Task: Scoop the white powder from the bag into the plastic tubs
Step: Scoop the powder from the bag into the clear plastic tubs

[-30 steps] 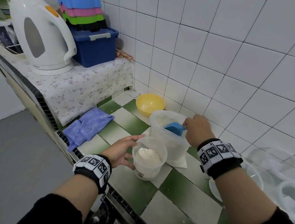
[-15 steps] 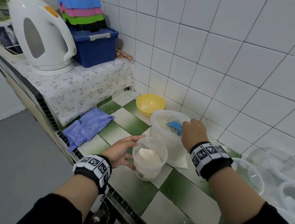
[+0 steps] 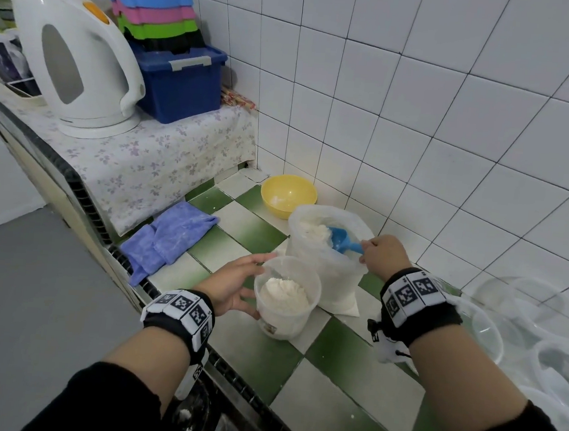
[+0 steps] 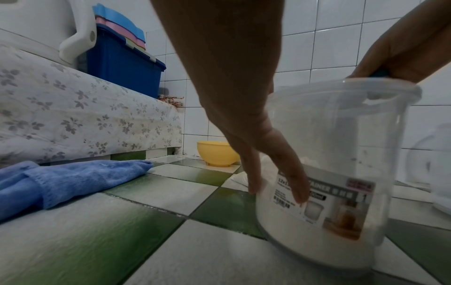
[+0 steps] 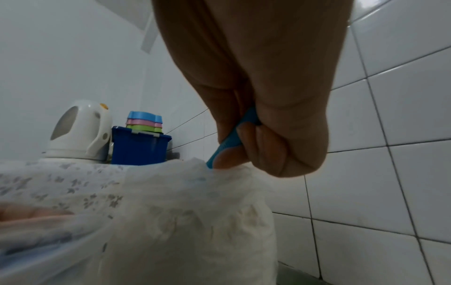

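Observation:
A clear plastic bag (image 3: pixel 323 263) of white powder stands open on the green-and-white tiled counter. My right hand (image 3: pixel 384 253) grips the handle of a blue scoop (image 3: pixel 341 239), whose bowl lies inside the bag's mouth against the powder. The right wrist view shows the fingers (image 5: pixel 268 138) curled round the scoop handle (image 5: pixel 234 138) just above the bag's rim (image 5: pixel 183 192). In front of the bag stands a clear plastic tub (image 3: pixel 286 298), partly filled with powder. My left hand (image 3: pixel 235 286) rests its straight fingers (image 4: pixel 288 173) against the tub's labelled side (image 4: pixel 341 164).
A yellow bowl (image 3: pixel 288 195) sits in the corner behind the bag. A blue cloth (image 3: pixel 167 239) lies to the left. On the raised, cloth-covered ledge stand a white kettle (image 3: pixel 73 59) and a blue box (image 3: pixel 181 82). Several empty clear tubs (image 3: pixel 523 305) crowd the right. The counter edge (image 3: pixel 259 405) runs close to me.
My right hand has dipped the scoop from the bag's mouth down into the powder. The left hand and the tub have stayed where they were.

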Demonstrator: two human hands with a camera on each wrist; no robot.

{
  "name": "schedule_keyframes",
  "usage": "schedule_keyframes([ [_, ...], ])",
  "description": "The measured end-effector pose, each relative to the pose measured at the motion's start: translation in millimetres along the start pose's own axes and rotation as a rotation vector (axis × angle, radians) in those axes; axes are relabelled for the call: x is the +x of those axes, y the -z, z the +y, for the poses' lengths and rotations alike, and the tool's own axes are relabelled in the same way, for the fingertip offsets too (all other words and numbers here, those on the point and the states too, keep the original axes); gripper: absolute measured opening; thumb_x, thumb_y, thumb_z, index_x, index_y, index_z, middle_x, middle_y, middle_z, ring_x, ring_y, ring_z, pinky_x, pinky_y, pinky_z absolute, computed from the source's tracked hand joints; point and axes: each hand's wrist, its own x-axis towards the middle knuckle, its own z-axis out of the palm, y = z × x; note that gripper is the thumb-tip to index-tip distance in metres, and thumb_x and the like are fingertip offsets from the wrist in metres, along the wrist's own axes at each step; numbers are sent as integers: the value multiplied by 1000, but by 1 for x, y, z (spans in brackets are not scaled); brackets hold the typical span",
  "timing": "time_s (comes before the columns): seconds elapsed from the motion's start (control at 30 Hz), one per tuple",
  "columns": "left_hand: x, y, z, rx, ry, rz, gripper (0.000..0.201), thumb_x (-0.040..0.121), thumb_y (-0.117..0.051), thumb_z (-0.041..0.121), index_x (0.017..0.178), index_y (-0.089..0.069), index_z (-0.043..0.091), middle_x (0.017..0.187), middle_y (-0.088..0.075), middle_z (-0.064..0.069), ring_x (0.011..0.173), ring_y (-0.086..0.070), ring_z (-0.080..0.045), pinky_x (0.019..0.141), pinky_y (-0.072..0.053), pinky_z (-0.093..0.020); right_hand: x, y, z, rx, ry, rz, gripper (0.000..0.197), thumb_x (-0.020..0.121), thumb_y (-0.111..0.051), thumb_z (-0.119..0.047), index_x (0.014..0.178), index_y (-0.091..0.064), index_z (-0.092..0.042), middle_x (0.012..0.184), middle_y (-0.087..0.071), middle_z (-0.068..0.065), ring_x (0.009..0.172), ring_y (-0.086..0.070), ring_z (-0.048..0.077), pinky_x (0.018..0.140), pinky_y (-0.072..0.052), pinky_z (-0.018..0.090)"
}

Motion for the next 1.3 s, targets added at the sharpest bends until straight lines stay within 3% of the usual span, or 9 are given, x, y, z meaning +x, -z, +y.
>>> schedule_keyframes([
  [0.2,-3,-4,-1,-2,-13,22,32,102,-44,17,122,-62,34,127,-63,-5,95,-67,-35,74,-58,-53,-9,11,2,243,-46,1,33,98,-43,-16,113,-61,6,109,-66,23,56,-44,10,52,-35,19],
  [0.33,-4,-4,-3,-10,-20,28,30,103,-44,19,119,-62,36,128,-62,-4,92,-68,-33,74,-59,-52,-12,21,8,394,-77,12,29,98,-43,-18,110,-61,1,85,-67,11,56,-42,10,55,-33,20],
  [0.4,-4,-4,-4,-15,-22,26,30,103,-44,19,119,-62,36,128,-63,-4,91,-69,-33,74,-59,-52,-14,27,12,452,-65,-2,30,97,-46,-20,110,-63,0,76,-67,7,58,-40,12,61,-34,26],
  [0.57,-5,-4,-3,-22,-15,23,30,103,-44,19,121,-62,35,129,-62,-3,98,-68,-36,71,-59,-50,-32,39,22,523,14,-140,23,98,-47,-17,104,-64,-2,73,-63,9,56,-35,13,53,-31,22],
  [0.73,-5,-4,-2,-35,-6,17,33,103,-43,17,126,-59,33,129,-63,-2,96,-70,-34,66,-60,-46,-47,27,20,273,103,-219,23,96,-51,-22,97,-70,-9,68,-64,0,55,-40,10,55,-31,21],
  [0.83,-5,-4,-2,-34,-3,20,32,103,-43,17,127,-58,33,130,-62,0,97,-69,-33,68,-60,-48,-55,13,12,102,181,-199,22,97,-48,-21,96,-69,-13,72,-63,-2,54,-41,8,52,-33,19],
  [0.93,-6,-5,-3,-30,-9,22,32,103,-43,18,126,-59,33,130,-62,-2,97,-69,-34,73,-59,-52,-61,-1,4,-34,264,-129,23,98,-45,-18,103,-67,-10,77,-56,-5,63,-46,5,55,-32,15],
  [1.1,-8,-5,-2,-18,-12,25,30,103,-43,18,121,-61,35,128,-63,-3,97,-68,-36,79,-57,-55,-68,-16,-2,-252,381,-14,25,96,-45,-15,110,-65,-20,101,-50,4,102,-48,23,84,-39,26],
  [1.3,-7,-4,-1,-16,-7,20,32,103,-42,17,123,-60,34,131,-61,-3,99,-69,-36,76,-59,-54,-76,-21,-3,-319,486,58,34,89,-50,-5,111,-65,-27,96,-39,-6,103,-43,18,88,-35,27],
])
